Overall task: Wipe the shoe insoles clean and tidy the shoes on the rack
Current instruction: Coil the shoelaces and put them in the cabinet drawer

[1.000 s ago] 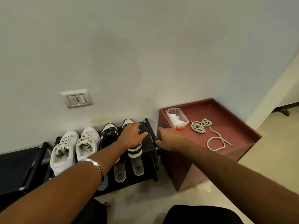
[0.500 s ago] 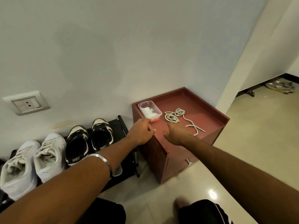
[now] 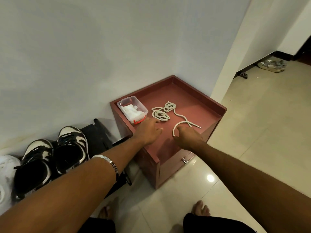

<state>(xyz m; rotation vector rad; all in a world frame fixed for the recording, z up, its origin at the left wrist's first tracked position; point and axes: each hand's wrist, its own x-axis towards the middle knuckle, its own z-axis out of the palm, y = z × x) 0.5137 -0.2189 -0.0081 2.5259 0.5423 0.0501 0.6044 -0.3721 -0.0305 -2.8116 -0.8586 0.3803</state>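
A pair of black-and-white sneakers (image 3: 70,148) stands on the black shoe rack (image 3: 101,135) at the left, with a white sneaker (image 3: 6,174) at the frame's edge. A clear plastic box (image 3: 133,109) with a red latch holds white wipes on the red-brown cabinet (image 3: 222,110). My left hand (image 3: 148,132) hovers over the cabinet top just in front of the box, fingers relaxed. My right hand (image 3: 186,137) lies with loosely curled fingers at the near end of a white shoelace loop (image 3: 183,123); its fingertips are hidden.
Two more coiled white laces (image 3: 160,114) lie mid-cabinet. The cabinet stands in a wall corner. Tiled floor opens to the right, with a grey pair of shoes (image 3: 272,65) far back. My bare feet (image 3: 201,208) are at the bottom.
Both hands left the rack and the cabinet's edge and moved right onto the cabinet top. The view swung right, so the white sneakers slid almost out of frame.
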